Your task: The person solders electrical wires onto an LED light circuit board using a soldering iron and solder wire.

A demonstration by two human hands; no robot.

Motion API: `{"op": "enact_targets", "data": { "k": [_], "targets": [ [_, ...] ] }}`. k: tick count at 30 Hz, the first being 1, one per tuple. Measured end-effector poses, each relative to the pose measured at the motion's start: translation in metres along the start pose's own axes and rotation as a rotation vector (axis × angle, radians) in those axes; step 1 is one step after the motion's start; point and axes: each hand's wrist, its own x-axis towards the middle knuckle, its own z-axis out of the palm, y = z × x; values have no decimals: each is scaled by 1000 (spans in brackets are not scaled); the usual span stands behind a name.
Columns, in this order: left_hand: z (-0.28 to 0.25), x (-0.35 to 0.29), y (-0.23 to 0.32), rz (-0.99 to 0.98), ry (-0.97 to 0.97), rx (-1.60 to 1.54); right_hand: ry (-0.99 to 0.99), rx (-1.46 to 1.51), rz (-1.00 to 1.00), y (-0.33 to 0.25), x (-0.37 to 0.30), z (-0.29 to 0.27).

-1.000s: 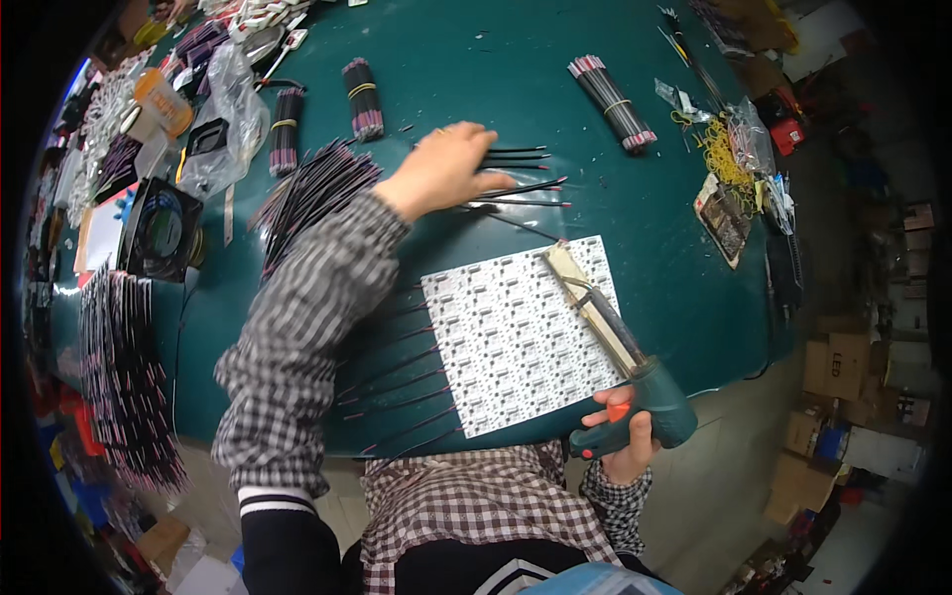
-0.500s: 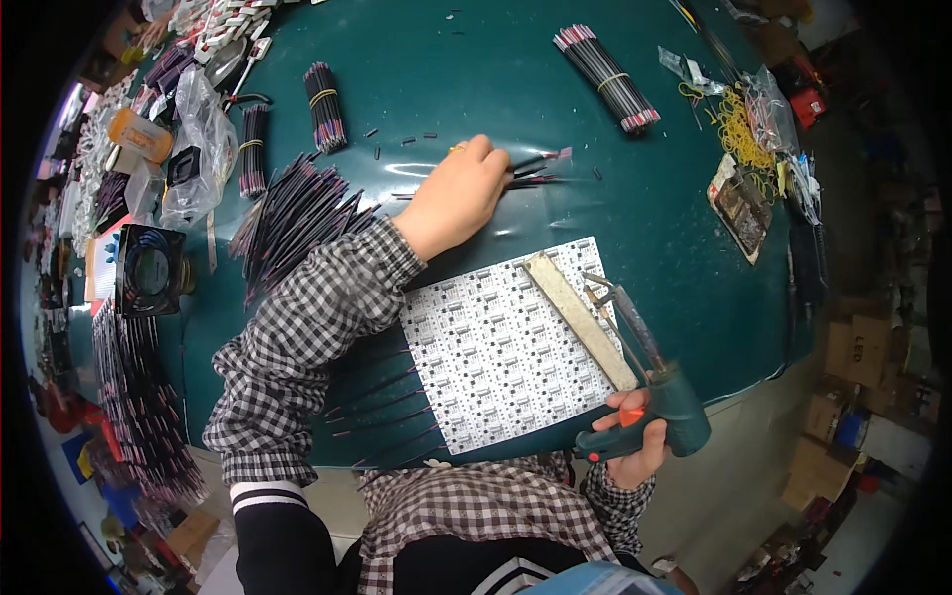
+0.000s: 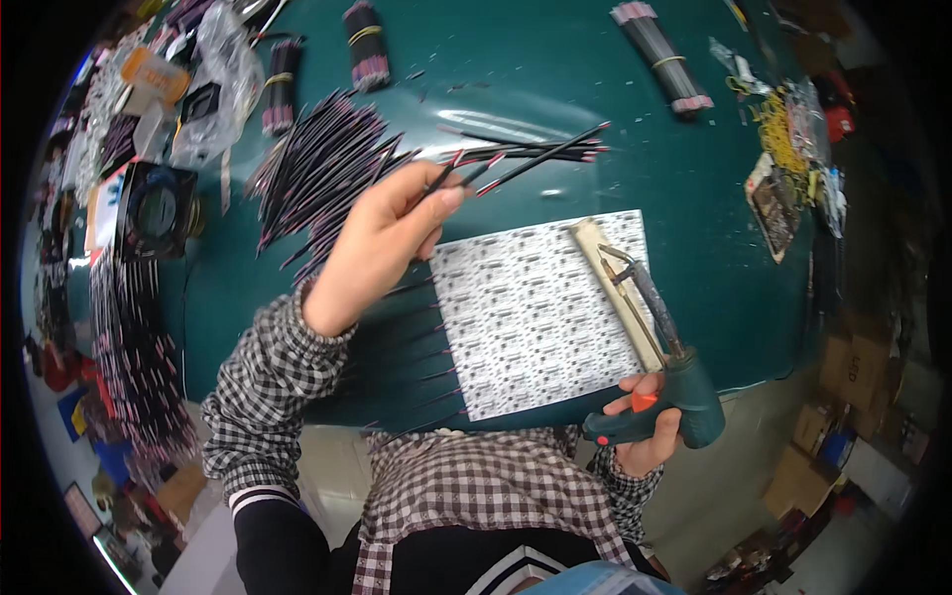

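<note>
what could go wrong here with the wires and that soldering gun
The left hand pinches several thin wires only at one end, so one might slip out. The soldering gun in the right hand lies with its tip over the white panel; it could mark it.

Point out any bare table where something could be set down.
Bare green table lies between the two far wire bundles, and right of the white panel. The left edge is crowded with loose wires and bags.
</note>
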Motion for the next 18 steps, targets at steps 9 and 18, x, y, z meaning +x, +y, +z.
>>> {"op": "enact_targets", "data": {
  "k": [9, 18],
  "targets": [
    [-3, -39, -49, -75, 157, 201, -174, -147, 200, 10, 3, 25],
    [17, -25, -62, -10, 268, 282, -107, -337, 195, 21, 2, 33]
  ]
}}
